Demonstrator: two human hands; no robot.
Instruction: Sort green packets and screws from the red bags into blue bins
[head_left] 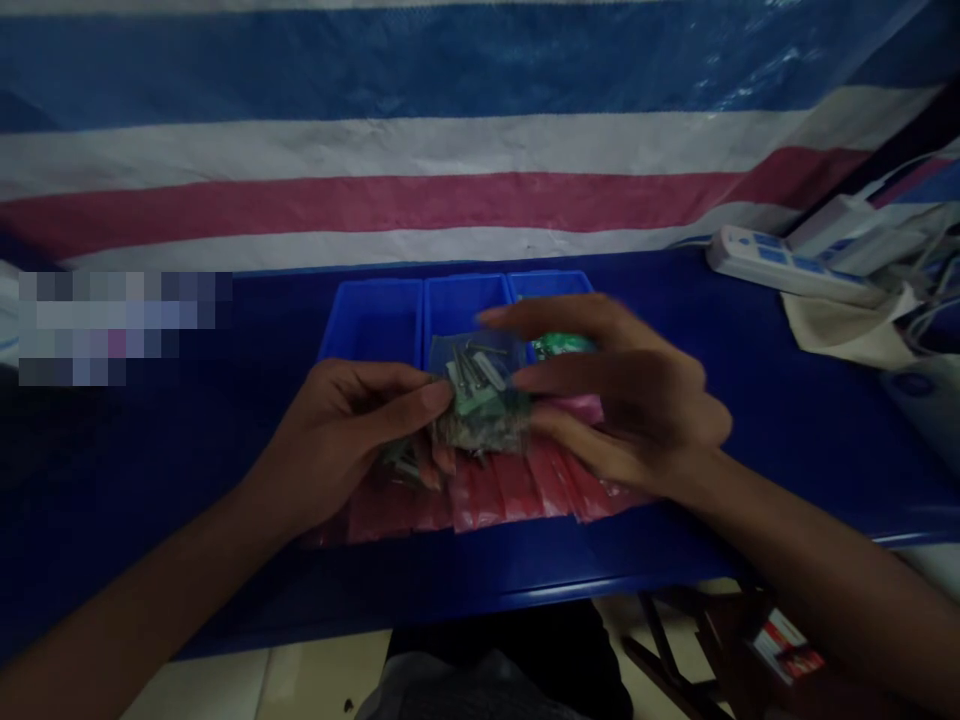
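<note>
My left hand [341,425] pinches the left edge of a small clear plastic bag [480,390] between thumb and fingers. Inside the bag are several metal screws and a pale plug-like piece, with something greenish lower down. Close by on the right, my right hand [630,390] is smeared by motion. Its fingers are spread apart at the bag's right side, and whether they touch it I cannot tell. Below both hands lies a row of red plastic packets [510,490], partly hidden. Another clear packet with screw-like pieces [401,462] shows under my left hand.
Blue bins stand behind the hands: left [375,315], middle [465,300] and right [551,283]. A green packet [562,345] shows by the right bin. A power strip [787,265] with cables sits at the table's [787,430] back right. Striped sheeting [450,150] hangs behind.
</note>
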